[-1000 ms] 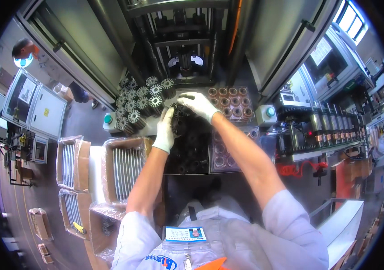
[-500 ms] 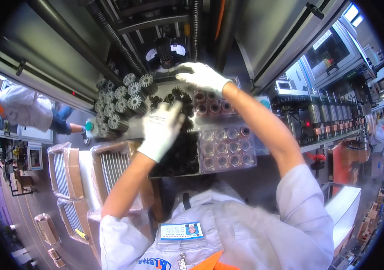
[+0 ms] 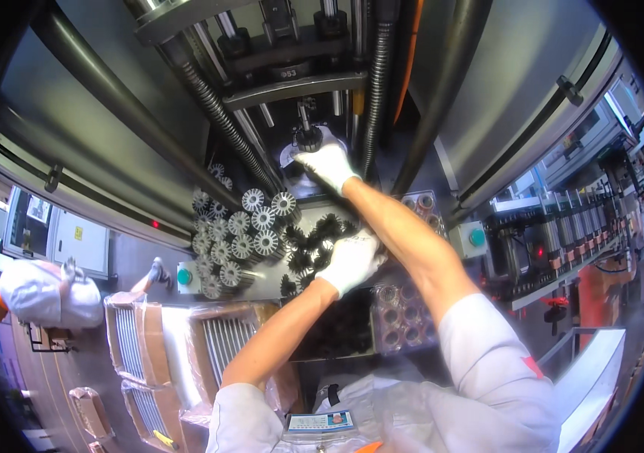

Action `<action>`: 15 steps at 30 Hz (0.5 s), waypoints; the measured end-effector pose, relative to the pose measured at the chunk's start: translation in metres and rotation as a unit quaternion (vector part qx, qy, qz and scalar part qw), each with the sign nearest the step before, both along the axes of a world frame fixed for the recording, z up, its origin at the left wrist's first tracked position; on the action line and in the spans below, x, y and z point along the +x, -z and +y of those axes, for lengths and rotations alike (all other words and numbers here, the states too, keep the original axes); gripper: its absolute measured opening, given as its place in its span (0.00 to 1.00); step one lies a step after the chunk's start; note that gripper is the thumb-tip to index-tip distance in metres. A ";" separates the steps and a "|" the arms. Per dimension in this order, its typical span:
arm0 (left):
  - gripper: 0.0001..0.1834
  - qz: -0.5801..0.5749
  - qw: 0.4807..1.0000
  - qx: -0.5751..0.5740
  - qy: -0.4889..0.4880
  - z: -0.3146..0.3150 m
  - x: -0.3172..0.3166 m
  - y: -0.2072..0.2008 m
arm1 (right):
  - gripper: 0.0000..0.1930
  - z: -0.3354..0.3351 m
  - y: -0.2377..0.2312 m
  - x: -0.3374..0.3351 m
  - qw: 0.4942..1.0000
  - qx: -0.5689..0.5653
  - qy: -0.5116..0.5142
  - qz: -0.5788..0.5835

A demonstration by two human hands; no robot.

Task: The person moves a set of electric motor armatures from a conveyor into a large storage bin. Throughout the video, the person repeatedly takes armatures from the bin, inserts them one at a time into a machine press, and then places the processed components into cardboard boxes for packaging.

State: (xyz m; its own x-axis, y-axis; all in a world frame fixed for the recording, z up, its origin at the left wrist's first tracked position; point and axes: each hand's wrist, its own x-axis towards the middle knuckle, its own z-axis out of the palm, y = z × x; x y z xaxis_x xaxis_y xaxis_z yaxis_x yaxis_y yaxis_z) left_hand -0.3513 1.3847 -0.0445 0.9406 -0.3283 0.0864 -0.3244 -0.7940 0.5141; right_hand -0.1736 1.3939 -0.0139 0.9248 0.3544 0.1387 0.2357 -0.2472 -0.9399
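My gloved right hand [image 3: 328, 161] reaches into the press, its thumb and fingers closed around a black slotted ring [image 3: 308, 139] below a vertical metal shaft [image 3: 305, 113]. Nearer to me, my gloved left hand [image 3: 354, 261] has curled fingers beside the clear plastic trays; what they hold, if anything, is hidden. Several black toothed rings [image 3: 309, 239] lie loose on the metal table just left of that hand. A cluster of silver slotted cores [image 3: 240, 223] stands farther left.
Clear trays [image 3: 400, 317] with copper-coloured rings sit right of my left hand, partly under my right forearm. Green buttons [image 3: 477, 237] flank the table. Press columns and a coiled hose [image 3: 220, 113] rise ahead. Boxes of metal rods [image 3: 224, 340] stand at left, with another person [image 3: 50, 293] beyond.
My right hand has moved forward into the press and closed around the black slotted ring. The left hand has shifted right, from the black rings toward the trays. The view has tilted toward the press.
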 end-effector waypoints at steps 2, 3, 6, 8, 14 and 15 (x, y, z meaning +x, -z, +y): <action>0.16 0.031 0.995 -0.017 -0.093 0.001 -0.010 -0.020 | 0.33 -0.006 -0.009 0.000 0.999 0.019 0.027 -0.004; 0.15 -0.002 0.988 -0.065 -0.139 0.004 -0.014 -0.030 | 0.35 -0.012 -0.014 0.010 0.999 0.001 0.047 -0.023; 0.12 -0.091 0.954 -0.088 -0.272 0.037 -0.005 -0.033 | 0.36 -0.036 -0.035 0.018 0.993 -0.088 0.080 -0.024; 0.09 -0.158 0.940 -0.056 -0.297 0.069 0.024 -0.023 | 0.19 -0.060 -0.063 -0.009 0.990 -0.096 -0.088 0.061; 0.07 -0.275 0.932 0.124 -0.201 0.103 0.112 -0.001 | 0.38 -0.227 -0.082 -0.128 0.910 -0.384 -0.153 -0.009; 0.08 -0.245 0.940 0.141 -0.191 0.112 0.125 0.011 | 0.40 -0.271 -0.074 -0.140 0.900 -0.418 -0.119 0.028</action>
State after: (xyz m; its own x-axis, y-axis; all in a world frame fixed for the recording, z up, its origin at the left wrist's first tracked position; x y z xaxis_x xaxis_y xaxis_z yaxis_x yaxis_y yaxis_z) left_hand -0.2268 1.4968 -0.0551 0.8641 -0.0501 0.5008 -0.1312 -0.9831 0.1280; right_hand -0.3137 1.1226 0.0597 0.8057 0.5029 -0.3130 0.3344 -0.8223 -0.4605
